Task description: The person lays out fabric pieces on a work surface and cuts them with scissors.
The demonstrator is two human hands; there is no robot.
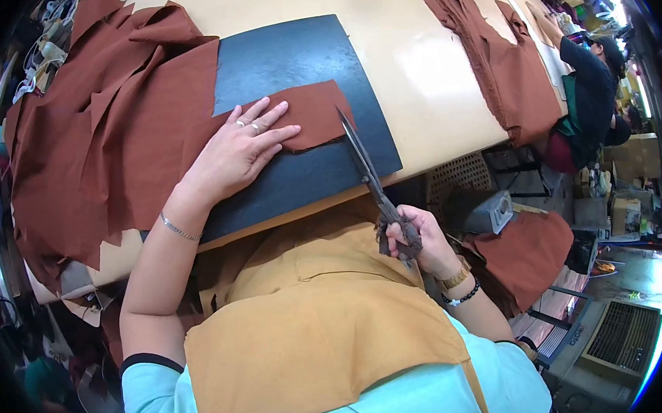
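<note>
My left hand (247, 143) lies flat with fingers stretched out on a strip of rust-brown fabric (314, 113). The strip rests on a dark blue-black board (280, 57) and joins the larger spread of brown cloth on the left. In my right hand (424, 244) is a pair of long dark scissors (368, 167), its handles wrapped in ragged cloth. Their blades point up and away from me, with the tips over the right end of the strip. Whether the tips touch the fabric I cannot tell.
A large heap of brown cloth (114, 130) covers the left of the cream table (402, 66). More brown cloth (509, 81) lies at the far right, near another person (593, 87). Beside me, brown fabric (527, 255) hangs below table height, near a grey machine (613, 349).
</note>
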